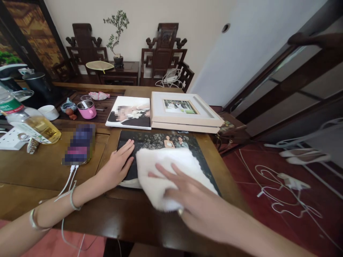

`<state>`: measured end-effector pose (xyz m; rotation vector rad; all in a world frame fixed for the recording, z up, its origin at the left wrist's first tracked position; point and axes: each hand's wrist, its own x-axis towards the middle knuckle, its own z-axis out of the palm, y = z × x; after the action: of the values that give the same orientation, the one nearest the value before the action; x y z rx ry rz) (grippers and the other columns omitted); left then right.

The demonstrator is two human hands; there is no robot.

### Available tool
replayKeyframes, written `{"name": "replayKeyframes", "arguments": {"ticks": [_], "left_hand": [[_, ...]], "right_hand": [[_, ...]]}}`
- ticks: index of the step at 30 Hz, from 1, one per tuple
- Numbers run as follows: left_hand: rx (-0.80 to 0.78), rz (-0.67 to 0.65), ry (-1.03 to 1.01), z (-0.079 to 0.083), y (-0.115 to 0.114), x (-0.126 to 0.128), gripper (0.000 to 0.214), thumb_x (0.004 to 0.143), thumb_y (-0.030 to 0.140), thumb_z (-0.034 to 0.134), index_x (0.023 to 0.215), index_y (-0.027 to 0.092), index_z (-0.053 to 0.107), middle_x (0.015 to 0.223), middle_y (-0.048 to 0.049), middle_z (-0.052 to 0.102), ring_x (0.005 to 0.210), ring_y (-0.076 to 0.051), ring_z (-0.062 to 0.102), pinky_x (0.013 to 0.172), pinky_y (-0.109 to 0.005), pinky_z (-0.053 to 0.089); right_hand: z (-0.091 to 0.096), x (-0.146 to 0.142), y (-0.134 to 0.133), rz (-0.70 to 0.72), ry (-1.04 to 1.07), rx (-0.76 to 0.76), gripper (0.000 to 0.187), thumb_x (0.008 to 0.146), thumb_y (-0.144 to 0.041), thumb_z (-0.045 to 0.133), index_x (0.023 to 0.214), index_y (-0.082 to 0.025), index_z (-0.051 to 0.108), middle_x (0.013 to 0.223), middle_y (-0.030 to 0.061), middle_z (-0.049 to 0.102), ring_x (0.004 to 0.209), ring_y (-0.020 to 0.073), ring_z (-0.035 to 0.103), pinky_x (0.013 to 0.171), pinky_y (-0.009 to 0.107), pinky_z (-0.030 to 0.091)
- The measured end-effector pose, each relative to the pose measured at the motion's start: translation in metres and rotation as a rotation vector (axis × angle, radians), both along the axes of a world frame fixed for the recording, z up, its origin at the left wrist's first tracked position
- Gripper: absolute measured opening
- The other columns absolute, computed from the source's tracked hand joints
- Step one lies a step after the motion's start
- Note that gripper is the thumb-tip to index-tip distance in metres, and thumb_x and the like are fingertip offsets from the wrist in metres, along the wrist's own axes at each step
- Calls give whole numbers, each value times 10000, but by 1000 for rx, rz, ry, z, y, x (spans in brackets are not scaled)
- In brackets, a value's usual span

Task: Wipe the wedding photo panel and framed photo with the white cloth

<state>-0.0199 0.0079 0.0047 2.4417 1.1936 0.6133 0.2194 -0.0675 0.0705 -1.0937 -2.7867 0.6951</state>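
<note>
A dark photo panel (125, 142), printed with a couple among foliage, lies flat near the table's front edge. Across its middle and right is spread a fluffy white cloth (150, 160), which hides much of the picture. My right hand (184, 189) has hold of the cloth from above and presses it against the panel, fingers spread and slightly blurred. My left hand (122, 160) rests flat on the panel's left edge, fingers stretched out and holding nothing. Behind the panel are a white-edged photo print (128, 112) and a thick pale picture frame (184, 110).
On the left of the wooden table (104, 192) lie a phone (80, 144) with white cables, an oil-coloured bottle (40, 125) and a pink cup (87, 110). A power strip (294, 182) and cables lie on the red floor at right. Carved chairs (163, 50) stand behind.
</note>
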Motion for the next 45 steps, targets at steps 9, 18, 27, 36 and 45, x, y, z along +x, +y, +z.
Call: {"name": "replayKeyframes", "arguments": {"ticks": [9, 18, 27, 36, 45], "left_hand": [[-10, 10, -44, 0, 1, -1, 420, 979, 235, 318, 1376, 144, 420, 1482, -124, 378, 1396, -237, 292, 1123, -473, 290], [24, 6, -33, -3, 0, -1, 411, 977, 209, 311, 1371, 156, 415, 1479, -127, 382, 1391, -233, 304, 1112, -475, 310], [7, 2, -42, -2, 1, -1, 411, 982, 215, 291, 1360, 129, 428, 1474, -137, 387, 1391, -222, 304, 1122, -462, 296], [-7, 147, -324, 11, 1, 1, 414, 987, 308, 331, 1332, 138, 485, 1425, -106, 466, 1331, -210, 411, 1136, -411, 288], [14, 195, -401, 16, 1, 1, 441, 992, 323, 308, 1337, 111, 483, 1433, -119, 454, 1348, -207, 383, 1146, -409, 255]], "right_hand": [[-34, -8, 93, -104, -7, 329, 517, 645, 51, 425, 1124, -63, 582, 1428, 218, 423, 1391, 353, 174, 1103, 624, 182], [-22, -19, -7, 25, -52, 180, 307, 683, -36, 523, 924, -131, 688, 1464, 186, 357, 1365, 430, 163, 1045, 700, 201], [4, -13, -7, 0, -41, -2, 493, 615, 18, 454, 1011, -190, 661, 1456, 77, 417, 1385, 293, 248, 1116, 557, 236], [-20, -39, 70, -270, -214, 227, 515, 698, 30, 457, 1193, -59, 567, 1516, 206, 253, 1388, 440, 75, 1058, 695, 163], [-12, -43, 4, 281, 6, 13, 326, 718, -124, 566, 1022, -154, 680, 1504, 117, 330, 1404, 389, 95, 1091, 669, 52]]}}
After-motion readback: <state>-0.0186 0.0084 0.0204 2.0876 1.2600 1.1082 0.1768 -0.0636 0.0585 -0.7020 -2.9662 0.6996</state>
